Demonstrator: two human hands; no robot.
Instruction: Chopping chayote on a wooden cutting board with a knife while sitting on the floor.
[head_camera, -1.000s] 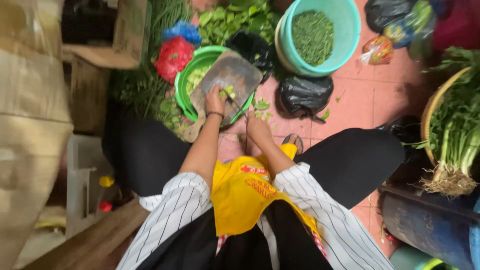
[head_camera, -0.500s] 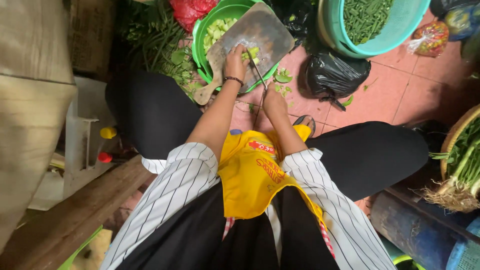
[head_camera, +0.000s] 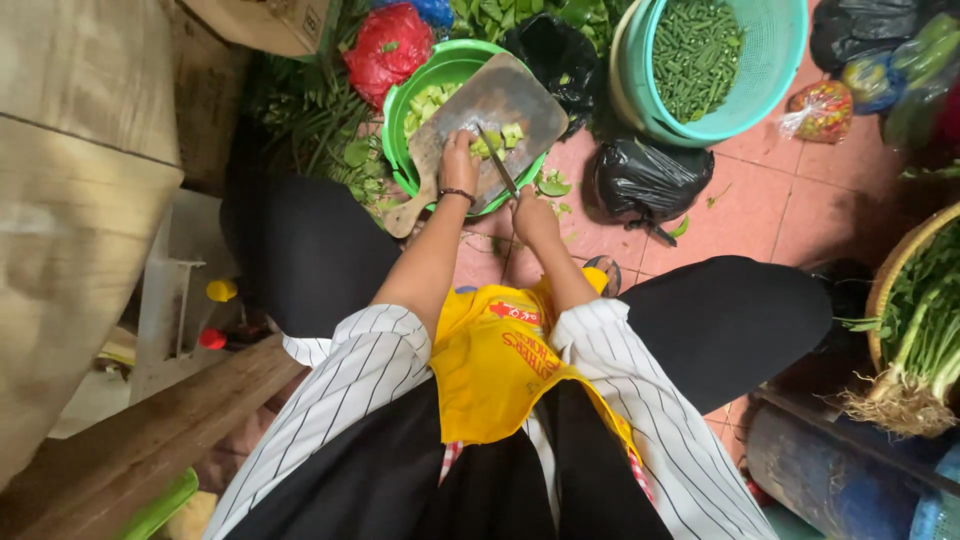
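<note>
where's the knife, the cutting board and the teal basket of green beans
knife (head_camera: 497, 161), head view, middle of the blade
cutting board (head_camera: 505, 92), head view, bare top surface
teal basket (head_camera: 775, 75), head view, inner right wall

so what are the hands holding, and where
Right hand grips a knife by its handle; left hand presses green vegetable pieces onto the cutting board.
</note>
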